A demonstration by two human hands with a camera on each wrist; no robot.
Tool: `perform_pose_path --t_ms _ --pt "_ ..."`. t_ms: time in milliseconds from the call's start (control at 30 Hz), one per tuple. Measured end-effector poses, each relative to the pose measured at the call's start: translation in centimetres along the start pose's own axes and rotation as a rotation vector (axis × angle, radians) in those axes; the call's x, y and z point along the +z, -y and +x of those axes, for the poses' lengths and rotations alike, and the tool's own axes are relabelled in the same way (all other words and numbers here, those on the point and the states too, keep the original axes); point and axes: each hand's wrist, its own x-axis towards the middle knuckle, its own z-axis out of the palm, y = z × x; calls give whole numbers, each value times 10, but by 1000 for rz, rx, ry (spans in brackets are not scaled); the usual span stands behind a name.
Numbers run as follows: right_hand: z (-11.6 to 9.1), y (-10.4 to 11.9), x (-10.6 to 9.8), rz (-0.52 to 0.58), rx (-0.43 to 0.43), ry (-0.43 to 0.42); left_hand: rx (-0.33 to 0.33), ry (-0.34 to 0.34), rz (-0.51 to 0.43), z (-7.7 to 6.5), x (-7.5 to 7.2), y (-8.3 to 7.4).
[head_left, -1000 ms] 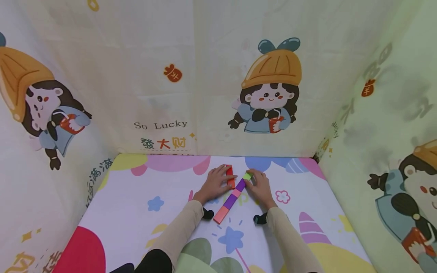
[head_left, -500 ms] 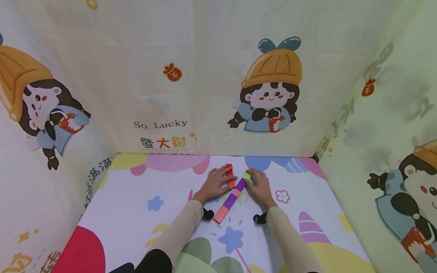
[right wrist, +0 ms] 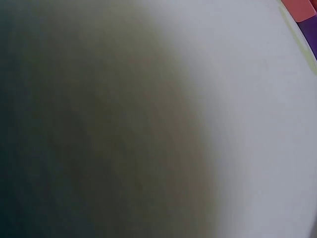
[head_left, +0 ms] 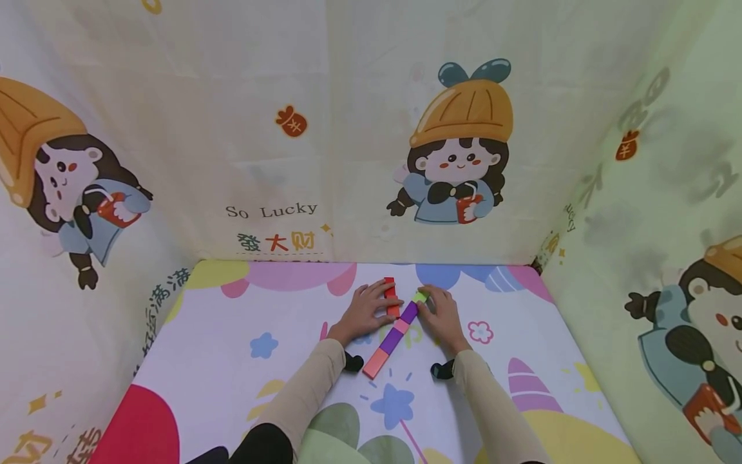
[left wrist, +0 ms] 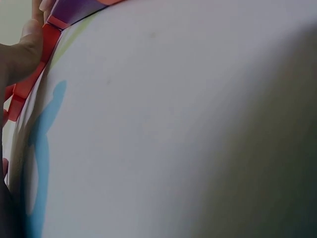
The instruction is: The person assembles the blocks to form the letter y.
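In the head view, a slanting row of flat blocks lies on the mat, with a salmon block (head_left: pixel 377 363), purple blocks (head_left: pixel 391 341) and a pink one between them. At its far end is a light green block (head_left: pixel 419 298), which my right hand (head_left: pixel 443 316) holds between thumb and fingers. Red blocks (head_left: pixel 391 290) form a second line meeting the row in a V. My left hand (head_left: pixel 362 312) grips these red blocks, fingers reaching across them. The left wrist view shows the thumb (left wrist: pixel 25 54) against their side. The right wrist view catches only a salmon block (right wrist: pixel 299 9) and a purple block.
The white patterned mat (head_left: pixel 220 361) covers the table. Cloth walls (head_left: pixel 359 193) with cartoon prints rise behind and at both sides. Black straps (head_left: pixel 352 363) show by the wrists, below beige sleeves (head_left: pixel 307 393).
Both hands stay at the blocks with almost no motion. The head view has tilted very slightly.
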Motion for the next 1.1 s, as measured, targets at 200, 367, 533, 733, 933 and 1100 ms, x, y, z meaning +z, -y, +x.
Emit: perform_pose_path --t_ms 200,367,533,733,933,1100 --pt "0 0 1 14 17 9 21 -5 8 -2 3 4" --pt "-1 -2 2 24 15 -2 62 41 64 -3 7 10" --pt "0 -5 2 11 6 -12 65 77 56 -3 6 12" --pt "0 -3 1 15 24 1 61 89 43 -3 4 10" --pt "0 -2 -1 19 21 1 70 64 44 -3 3 11" --pt "0 -1 -1 26 4 -4 75 59 43 -3 5 13"
